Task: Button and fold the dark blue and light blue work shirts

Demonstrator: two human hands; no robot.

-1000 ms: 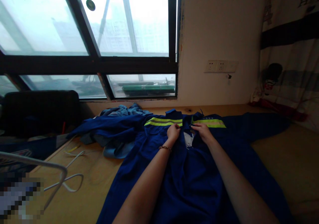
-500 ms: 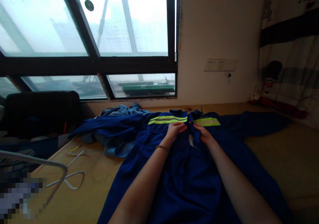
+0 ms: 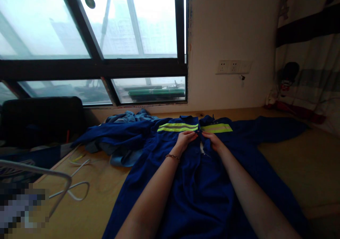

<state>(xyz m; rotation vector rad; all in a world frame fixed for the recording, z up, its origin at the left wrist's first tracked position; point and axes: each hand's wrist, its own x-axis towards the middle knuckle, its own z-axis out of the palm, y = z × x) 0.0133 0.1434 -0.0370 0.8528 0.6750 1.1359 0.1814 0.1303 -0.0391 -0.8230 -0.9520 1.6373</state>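
Note:
A dark blue work coverall [image 3: 204,193] with yellow-green reflective bands across the chest lies spread face up, its sleeves stretched to both sides. My left hand [image 3: 186,140] pinches the left-hand edge of the front opening, just below the band. Opposite it, my right hand [image 3: 212,140] grips the other front edge, with the fingertips of both hands close together near a small button. Below the hands the opening gapes and a pale strip shows inside. A bracelet circles my left wrist.
Light blue clothing [image 3: 124,157] lies bunched under the left sleeve. A white cable [image 3: 79,193] and a bent metal rod [image 3: 39,169] are at the left on the yellowish surface [image 3: 98,210]. Behind are a window frame [image 3: 143,67], wall sockets [image 3: 233,67] and a curtain [image 3: 313,55] at right.
My right hand has come left towards my left hand, bringing the two front edges of the coverall closer together. The view has shifted slightly.

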